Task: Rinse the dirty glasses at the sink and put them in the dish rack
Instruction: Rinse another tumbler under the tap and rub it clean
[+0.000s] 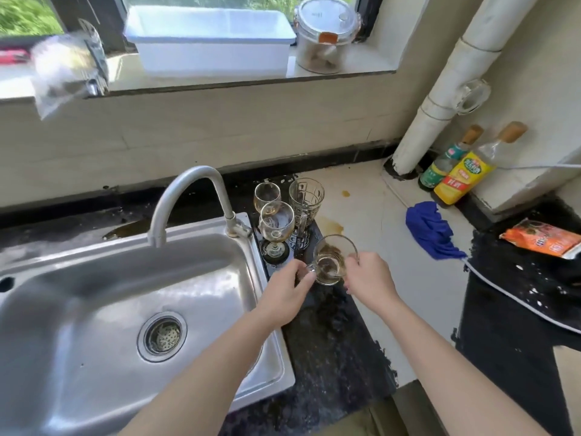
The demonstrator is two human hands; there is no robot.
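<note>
A clear glass mug [331, 261] with brown residue hangs tilted above the dark counter, just right of the steel sink [94, 309]. My left hand [284, 295] pinches its handle and my right hand [367, 281] grips its rim and side. Behind it stand two stained stemmed glasses [276, 226] [267, 195] and a cut-pattern glass mug [306, 196] on a black ribbed mat [300, 243]. The curved faucet [195, 196] arches over the sink; no water runs from it.
A blue cloth [430, 229] lies on the counter to the right. Two bottles [462, 171] stand by the white pipe [446, 89]. An orange packet [544, 237] lies far right. A white tub [210, 39] and a lidded jar [325, 36] sit on the windowsill.
</note>
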